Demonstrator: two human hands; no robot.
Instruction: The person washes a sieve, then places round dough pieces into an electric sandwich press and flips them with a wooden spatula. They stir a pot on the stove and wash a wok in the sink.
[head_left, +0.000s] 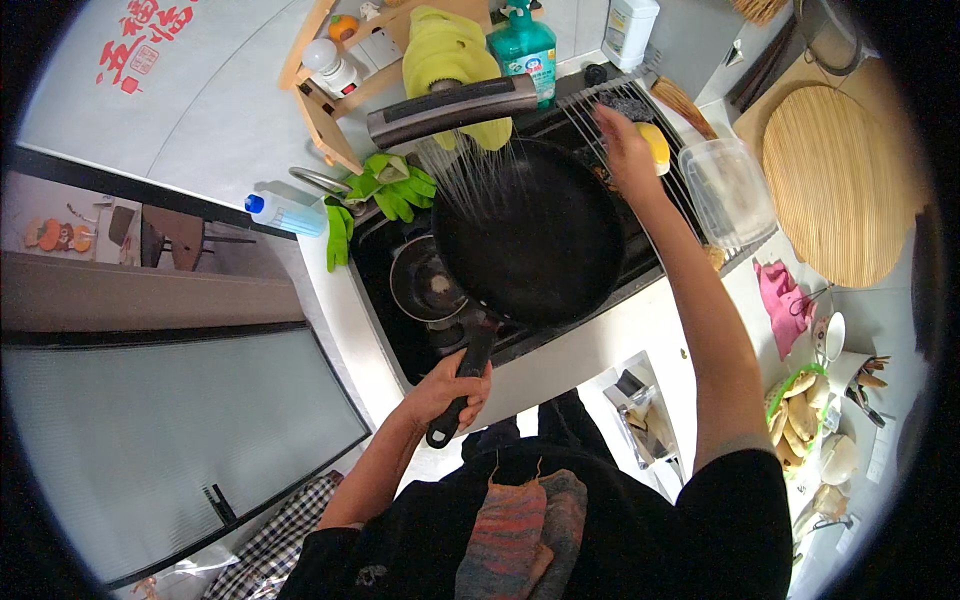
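Observation:
My left hand (452, 391) grips the black handle of a large dark frying pan (540, 232) over the black sink. Water sprays into the pan from a wide faucet head (454, 110) above it. My right hand (626, 154) is over the wire drying rack (675, 176), beside a yellow sponge (653, 148) and a grey scouring pad (628, 107); its fingertips are near the pad, and whether they touch anything cannot be told. A smaller pan (426, 279) lies in the sink, partly under the large pan's left side.
Green rubber gloves (394, 187) hang at the sink's left corner, near a blue-capped bottle (285, 215). A green pump bottle (523, 56) stands behind. Right of the sink are a clear plastic container (727, 193), a brush (684, 107), a round wooden board (840, 186) and a pink cloth (782, 307).

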